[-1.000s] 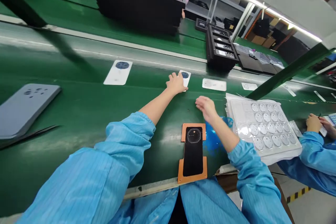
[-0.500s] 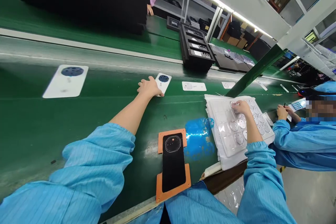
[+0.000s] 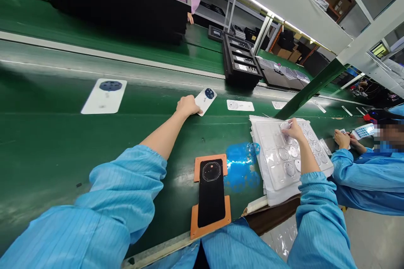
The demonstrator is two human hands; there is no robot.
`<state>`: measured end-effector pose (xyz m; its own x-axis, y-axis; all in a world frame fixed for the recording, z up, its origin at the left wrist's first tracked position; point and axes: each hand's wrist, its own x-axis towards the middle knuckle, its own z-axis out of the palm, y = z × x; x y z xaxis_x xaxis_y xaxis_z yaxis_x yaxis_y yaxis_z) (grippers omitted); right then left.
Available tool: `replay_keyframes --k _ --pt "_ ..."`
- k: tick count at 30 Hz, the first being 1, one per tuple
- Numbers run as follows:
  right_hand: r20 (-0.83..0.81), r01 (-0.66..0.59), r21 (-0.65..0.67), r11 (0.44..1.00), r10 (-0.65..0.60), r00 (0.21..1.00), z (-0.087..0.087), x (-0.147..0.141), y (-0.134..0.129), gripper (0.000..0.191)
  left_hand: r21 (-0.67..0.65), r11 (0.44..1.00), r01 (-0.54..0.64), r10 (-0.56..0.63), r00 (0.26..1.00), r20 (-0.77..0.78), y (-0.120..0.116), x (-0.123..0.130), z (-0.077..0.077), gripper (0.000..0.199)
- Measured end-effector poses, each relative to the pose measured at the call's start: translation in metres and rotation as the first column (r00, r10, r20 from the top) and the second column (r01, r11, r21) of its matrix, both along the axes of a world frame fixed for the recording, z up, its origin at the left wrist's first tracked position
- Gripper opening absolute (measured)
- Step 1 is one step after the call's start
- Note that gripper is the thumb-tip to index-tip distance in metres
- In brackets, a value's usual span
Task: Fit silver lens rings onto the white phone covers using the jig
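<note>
My left hand (image 3: 188, 106) is closed on the lower edge of a white phone back panel (image 3: 205, 99), which has a dark round camera area and lies at a slant on the green belt. My right hand (image 3: 294, 130) pinches a round clear-rimmed disc (image 3: 285, 126) at the upper part of a clear plastic tray (image 3: 270, 156). Several similar discs sit in the tray's other pockets; its left pockets hold none. Nearer to me, between my arms, lies an orange fixture (image 3: 196, 222) with a black phone-shaped pad (image 3: 212, 199) bearing a ring outline.
Another white panel (image 3: 105, 100) lies on the belt at left, and one with a pale ring (image 3: 240, 105) at right. Blue film (image 3: 241, 166) lies beside the fixture. A green post (image 3: 311, 88) rises behind the tray. A co-worker in blue (image 3: 362, 172) sits at right; black trays (image 3: 241, 61) stand beyond.
My left fingers, spread over the panel before, have closed on its edge, and the panel has turned to a slant. My right hand stays at the tray. The left panel sits further right in view.
</note>
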<state>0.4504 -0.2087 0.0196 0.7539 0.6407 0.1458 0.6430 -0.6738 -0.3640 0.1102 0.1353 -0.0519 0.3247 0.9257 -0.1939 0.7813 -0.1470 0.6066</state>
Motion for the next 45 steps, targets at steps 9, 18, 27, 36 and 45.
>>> replay_keyframes --k 9,18,27,36,45 --pt "-0.024 -0.445 0.392 0.805 0.493 0.87 -0.015 -0.163 -0.03 0.046 -0.164 0.963 -0.215 0.249 0.471 0.846 -0.032 -0.056 0.021 0.037" --pt "0.444 -0.865 0.077 0.496 0.759 0.475 -0.089 -0.298 -0.012 0.03 -0.681 0.644 0.349 0.714 0.046 0.698 -0.125 -0.09 0.055 0.014" --pt "0.33 -0.884 -0.04 0.466 0.841 0.428 -0.079 -0.294 -0.011 0.024 -0.548 0.702 0.455 0.534 0.172 0.828 -0.148 -0.106 0.057 0.03" --pt "0.214 -0.764 0.37 0.529 0.752 0.624 -0.048 -0.278 0.0 0.02 -0.469 0.78 0.414 0.389 0.267 0.882 -0.168 -0.095 0.045 0.037" --pt "0.296 -0.659 0.516 0.548 0.608 0.737 -0.013 -0.291 0.025 0.016 -0.365 0.901 0.235 0.298 0.276 0.914 -0.187 -0.09 0.051 0.035"
